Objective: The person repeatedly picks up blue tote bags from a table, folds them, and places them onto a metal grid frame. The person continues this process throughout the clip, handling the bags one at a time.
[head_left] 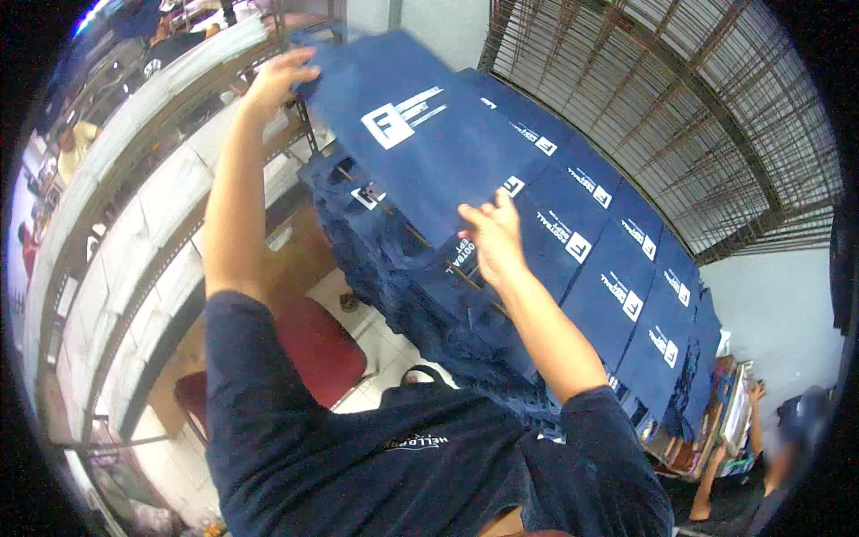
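A navy fabric panel [420, 143] with a white print is stretched in the air over the table, its far edge smeared by motion. My left hand [279, 80] grips its far left edge, fingers curled over the cloth. At the near right edge of the same panel is my right hand [495, 234], closed on the cloth with the fingers partly bent. Beneath and to the right, rows of navy printed panels [582, 215] lie side by side on the table. Loose navy cloth [420, 304] hangs in folds over the table's near side.
A wire rack [626, 98] rises behind the table. To the left stand long shelves [134, 242] with pale stacks. A dark red chair [313, 349] is by my left side. Another person's arm [711, 483] shows at lower right, and more people are at far left.
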The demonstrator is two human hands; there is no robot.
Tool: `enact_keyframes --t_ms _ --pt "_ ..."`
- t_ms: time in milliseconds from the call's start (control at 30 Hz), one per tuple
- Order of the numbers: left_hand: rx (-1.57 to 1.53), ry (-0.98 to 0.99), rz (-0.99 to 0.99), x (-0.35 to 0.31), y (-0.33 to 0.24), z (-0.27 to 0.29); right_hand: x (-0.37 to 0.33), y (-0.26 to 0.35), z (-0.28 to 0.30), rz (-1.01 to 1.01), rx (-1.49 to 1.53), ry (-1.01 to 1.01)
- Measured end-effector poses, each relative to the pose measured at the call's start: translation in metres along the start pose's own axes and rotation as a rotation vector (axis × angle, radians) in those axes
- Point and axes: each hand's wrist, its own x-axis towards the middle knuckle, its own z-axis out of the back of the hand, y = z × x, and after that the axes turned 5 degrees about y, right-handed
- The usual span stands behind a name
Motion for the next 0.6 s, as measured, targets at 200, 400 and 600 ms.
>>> enact_keyframes --t_ms 200,400,600 --pt "-0.085 -0.31 0.331 -0.027 0.18 -0.022 0.046 -0.07 -0.017 -0.321 -0.171 -0.026" --pt "-0.294 -0.342 0.448 -0.043 0.175 -0.052 0.042 -0.074 -0.014 -0.314 -0.103 -0.144" --pt "-0.225 -0.396 0.365 -0.032 0.199 -0.051 0.051 -0.09 -0.008 -0.28 -0.169 -0.089"
